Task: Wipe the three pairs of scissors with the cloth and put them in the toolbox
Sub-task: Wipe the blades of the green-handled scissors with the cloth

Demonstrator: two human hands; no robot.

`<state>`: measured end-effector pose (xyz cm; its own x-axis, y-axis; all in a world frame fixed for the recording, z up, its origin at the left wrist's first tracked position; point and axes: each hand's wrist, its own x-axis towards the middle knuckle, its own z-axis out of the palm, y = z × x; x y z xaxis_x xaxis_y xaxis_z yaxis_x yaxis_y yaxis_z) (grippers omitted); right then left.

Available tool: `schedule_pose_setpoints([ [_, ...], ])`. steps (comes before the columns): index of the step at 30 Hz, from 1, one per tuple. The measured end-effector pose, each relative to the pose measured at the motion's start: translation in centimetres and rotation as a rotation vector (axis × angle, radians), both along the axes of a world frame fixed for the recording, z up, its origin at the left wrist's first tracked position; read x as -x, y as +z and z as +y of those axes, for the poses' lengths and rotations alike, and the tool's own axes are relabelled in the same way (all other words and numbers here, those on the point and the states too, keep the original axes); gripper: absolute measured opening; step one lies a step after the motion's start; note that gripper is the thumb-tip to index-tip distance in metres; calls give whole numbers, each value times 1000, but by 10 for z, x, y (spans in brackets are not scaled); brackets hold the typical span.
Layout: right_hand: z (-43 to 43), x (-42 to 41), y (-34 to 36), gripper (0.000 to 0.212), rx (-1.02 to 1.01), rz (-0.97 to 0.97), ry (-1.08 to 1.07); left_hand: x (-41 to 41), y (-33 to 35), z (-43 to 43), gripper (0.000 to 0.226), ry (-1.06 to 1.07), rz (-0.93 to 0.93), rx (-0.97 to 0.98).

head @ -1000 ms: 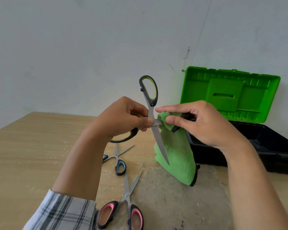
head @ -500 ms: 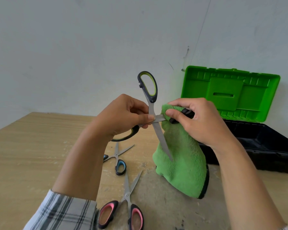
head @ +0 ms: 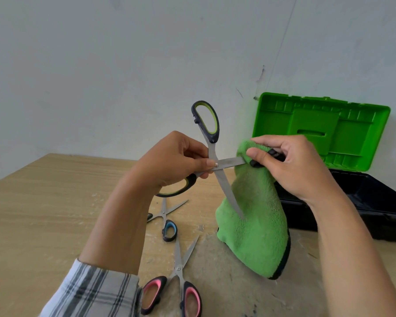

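Left hand [head: 174, 161] gripped open green scissors [head: 212, 154] at the pivot, right hand [head: 290, 165] pinched cloth [head: 256, 225] round one blade — two more scissors on table [head: 32, 213], toolbox [head: 361, 195] open

No readable text, label, brand or number anywhere.

Left hand [head: 176, 161] and right hand [head: 290, 165] both raised, fingers curled in pinching grips.

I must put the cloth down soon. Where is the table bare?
Bare: the wide stretch of table left of the blue scissors, up to the wall. Crowded: the middle, where these and the pink scissors lie beside the hanging cloth, toolbox behind.
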<state>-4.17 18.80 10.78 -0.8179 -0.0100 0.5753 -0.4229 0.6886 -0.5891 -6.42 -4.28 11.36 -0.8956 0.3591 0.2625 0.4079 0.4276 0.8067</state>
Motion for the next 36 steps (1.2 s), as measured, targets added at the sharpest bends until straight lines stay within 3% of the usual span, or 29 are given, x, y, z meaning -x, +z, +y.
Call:
schedule_pose_setpoints([
  [5,25,-6,8,34,45,215,-219,2,3,-13,6,50,-28,-4],
  [10,3,-15,16,33,-13,439,-78,-1,5,-8,7,29,-34,-1],
  [16,-25,-12,11,33,-209,262,135,-3,5,-8,9,67,-12,-38],
  [22,-28,-9,4,46,-300,105,150,-6,5,-3,10,76,-15,-59],
  [27,-29,-3,1,50,-367,145,102,-8,4,4,9,61,-1,-76],
  [31,-26,-1,0,37,-261,149,76,-7,4,2,6,-13,16,-89],
  [36,-20,0,-4,34,-44,97,94,-7,5,-7,27,-183,-8,-33],
])
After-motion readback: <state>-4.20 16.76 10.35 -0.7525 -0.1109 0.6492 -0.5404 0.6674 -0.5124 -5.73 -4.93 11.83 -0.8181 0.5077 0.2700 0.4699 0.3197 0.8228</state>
